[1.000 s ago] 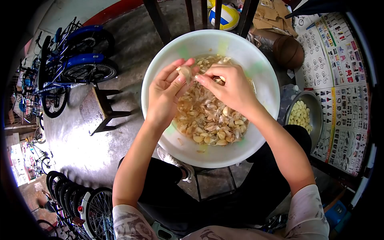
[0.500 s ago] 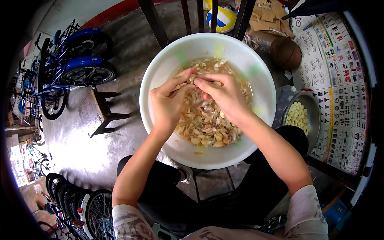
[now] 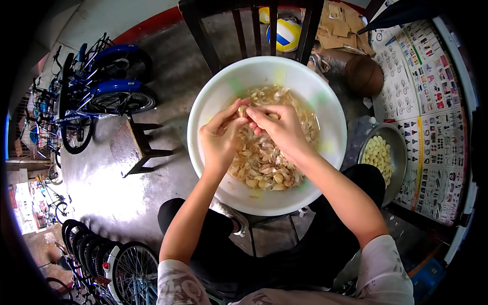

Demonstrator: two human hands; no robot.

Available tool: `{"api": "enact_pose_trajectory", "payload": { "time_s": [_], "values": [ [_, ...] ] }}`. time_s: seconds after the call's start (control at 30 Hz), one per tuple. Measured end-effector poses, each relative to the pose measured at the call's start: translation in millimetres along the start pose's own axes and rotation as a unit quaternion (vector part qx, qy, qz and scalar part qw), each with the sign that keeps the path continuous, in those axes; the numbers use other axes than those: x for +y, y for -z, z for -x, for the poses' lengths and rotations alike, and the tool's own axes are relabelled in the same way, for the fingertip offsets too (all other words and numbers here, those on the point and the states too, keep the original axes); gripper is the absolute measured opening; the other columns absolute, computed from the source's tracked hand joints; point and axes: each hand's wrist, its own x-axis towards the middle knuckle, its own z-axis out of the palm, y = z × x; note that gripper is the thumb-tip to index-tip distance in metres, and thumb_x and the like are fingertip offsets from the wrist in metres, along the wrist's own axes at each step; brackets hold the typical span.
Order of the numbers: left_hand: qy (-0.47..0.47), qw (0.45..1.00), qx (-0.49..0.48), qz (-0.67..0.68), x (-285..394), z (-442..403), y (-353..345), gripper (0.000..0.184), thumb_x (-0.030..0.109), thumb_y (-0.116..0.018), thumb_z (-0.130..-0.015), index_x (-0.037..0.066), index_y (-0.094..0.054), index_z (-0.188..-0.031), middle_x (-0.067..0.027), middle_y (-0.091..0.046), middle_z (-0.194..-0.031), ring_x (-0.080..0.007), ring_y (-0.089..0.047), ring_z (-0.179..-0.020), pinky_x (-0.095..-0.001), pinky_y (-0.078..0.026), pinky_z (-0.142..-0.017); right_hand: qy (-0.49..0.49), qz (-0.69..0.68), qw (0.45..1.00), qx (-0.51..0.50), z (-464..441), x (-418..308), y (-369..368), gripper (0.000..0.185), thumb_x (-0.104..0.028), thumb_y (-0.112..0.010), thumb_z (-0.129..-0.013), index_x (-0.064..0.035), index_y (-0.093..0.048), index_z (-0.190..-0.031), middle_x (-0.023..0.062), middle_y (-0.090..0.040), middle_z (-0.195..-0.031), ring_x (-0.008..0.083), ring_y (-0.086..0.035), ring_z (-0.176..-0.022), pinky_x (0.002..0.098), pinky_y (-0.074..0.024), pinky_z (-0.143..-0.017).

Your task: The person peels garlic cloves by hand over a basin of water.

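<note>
A wide white basin (image 3: 206, 140) holds water with many unpeeled garlic cloves and loose skins (image 3: 269, 162) afloat in it. Over its middle, my left hand (image 3: 221, 134) pinches a garlic clove (image 3: 242, 110) between thumb and fingers. My right hand (image 3: 277, 127) meets it from the other side, thumb and forefinger closed on the same clove. A second pale clove (image 3: 274, 116) seems tucked in the right hand's curled fingers. To the right, a metal bowl (image 3: 399, 168) contains peeled white garlic cloves (image 3: 377, 155).
A dark wooden chair (image 3: 203, 43) stands behind the basin. A low wooden stool (image 3: 129, 147) and blue bicycles (image 3: 114, 94) are at left, more bicycles (image 3: 129, 269) at lower left. A basketball (image 3: 364, 75), a volleyball (image 3: 284, 35) and flattened cardboard (image 3: 343, 30) lie at upper right.
The view has shifted slightly, so the surroundings sit a little lower and to the right. Both hands stay together over the basin on the clove, with small finger movements.
</note>
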Motion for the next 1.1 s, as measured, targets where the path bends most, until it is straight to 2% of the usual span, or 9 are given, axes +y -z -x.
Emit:
{"api": "enact_pose_trajectory", "payload": {
  "time_s": [0.1,0.17,0.3,0.4,0.53,0.8,0.9,1.0,1.1],
  "values": [
    [0.01,1.0,-0.011,-0.012,4.0,1.7,-1.1,0.033,-0.01,-0.058,-0.091,-0.011,-0.06,-0.124,-0.0144,-0.068,-0.123,-0.0169,-0.067,-0.103,-0.0287,-0.053,-0.093,-0.013,-0.012,1.0,0.002,-3.2,3.9,2.0,0.024,-0.018,-0.074,-0.089,0.004,-0.074,-0.099,0.0068,-0.071,-0.079,0.0086,-0.06,-0.064,0.0232,-0.0483,-0.061],
    [0.049,0.999,0.023,0.005,7.3,6.3,-6.1,0.033,-0.009,-0.059,-0.09,-0.011,-0.062,-0.123,-0.0143,-0.069,-0.121,-0.0167,-0.067,-0.103,-0.0288,-0.053,-0.093,-0.011,0.005,1.0,-0.002,-1.5,8.4,2.9,0.024,-0.02,-0.074,-0.089,0.0022,-0.074,-0.097,0.0071,-0.071,-0.079,0.0085,-0.06,-0.064,0.0224,-0.0477,-0.06],
    [0.04,0.994,0.033,-0.097,0.0,25.9,-8.1,0.031,-0.011,-0.059,-0.089,-0.008,-0.064,-0.12,-0.0151,-0.07,-0.118,-0.018,-0.068,-0.101,-0.0298,-0.055,-0.09,-0.057,0.001,0.998,-0.034,4.4,28.4,12.2,0.023,-0.019,-0.075,-0.089,0.0017,-0.074,-0.096,0.0068,-0.071,-0.08,0.0072,-0.063,-0.065,0.0195,-0.0457,-0.054],
    [0.017,0.998,0.021,-0.059,-3.3,29.9,-11.3,0.031,-0.012,-0.058,-0.089,-0.008,-0.065,-0.119,-0.0158,-0.07,-0.117,-0.0184,-0.069,-0.102,-0.0299,-0.056,-0.09,-0.123,-0.034,0.992,-0.014,15.9,14.8,13.3,0.022,-0.013,-0.073,-0.09,0.0051,-0.07,-0.102,0.0093,-0.071,-0.091,0.0107,-0.066,-0.075,0.0213,-0.0546,-0.067],
    [0.029,0.999,0.014,-0.034,9.1,27.0,-15.4,0.03,-0.014,-0.058,-0.087,-0.009,-0.066,-0.116,-0.0172,-0.069,-0.118,-0.0205,-0.068,-0.104,-0.0305,-0.056,-0.09,-0.129,-0.04,0.991,-0.025,17.0,5.8,17.0,0.024,-0.012,-0.074,-0.09,0.0051,-0.069,-0.105,0.0098,-0.071,-0.094,0.0107,-0.067,-0.077,0.022,-0.0572,-0.071],
    [-0.016,0.998,0.015,-0.055,8.0,28.1,-4.3,0.029,-0.015,-0.056,-0.087,-0.01,-0.066,-0.113,-0.0192,-0.069,-0.117,-0.0239,-0.067,-0.109,-0.0312,-0.057,-0.09,-0.116,-0.079,0.987,-0.079,10.4,14.9,14.7,0.022,-0.01,-0.071,-0.091,0.0055,-0.068,-0.106,0.0103,-0.07,-0.097,0.0118,-0.067,-0.081,0.0237,-0.0575,-0.076],
    [-0.03,0.997,0.015,-0.067,8.8,28.5,-5.8,0.028,-0.015,-0.056,-0.086,-0.011,-0.066,-0.112,-0.02,-0.069,-0.116,-0.0251,-0.067,-0.109,-0.0316,-0.056,-0.092,-0.098,-0.067,0.99,-0.077,13.2,10.7,13.7,0.022,-0.009,-0.071,-0.091,0.0066,-0.068,-0.106,0.0111,-0.07,-0.097,0.0128,-0.068,-0.081,0.0242,-0.0574,-0.077],
    [-0.023,0.997,0.019,-0.064,8.8,29.3,-4.2,0.028,-0.016,-0.058,-0.086,-0.011,-0.066,-0.112,-0.0205,-0.069,-0.116,-0.0248,-0.067,-0.109,-0.0319,-0.055,-0.093,-0.077,-0.056,0.994,-0.051,15.8,12.3,7.7,0.023,-0.011,-0.073,-0.089,0.0076,-0.07,-0.101,0.0115,-0.071,-0.092,0.0122,-0.069,-0.076,0.0193,-0.054,-0.065],
    [-0.028,0.996,0.014,-0.079,11.2,36.2,-3.4,0.028,-0.015,-0.059,-0.085,-0.011,-0.066,-0.112,-0.0202,-0.069,-0.116,-0.0247,-0.067,-0.109,-0.0319,-0.055,-0.094,-0.109,-0.044,0.993,-0.025,21.3,18.8,5.6,0.025,-0.009,-0.072,-0.089,0.0093,-0.068,-0.105,0.0123,-0.07,-0.094,0.0139,-0.068,-0.079,0.0232,-0.0572,-0.072]
  ]
}}
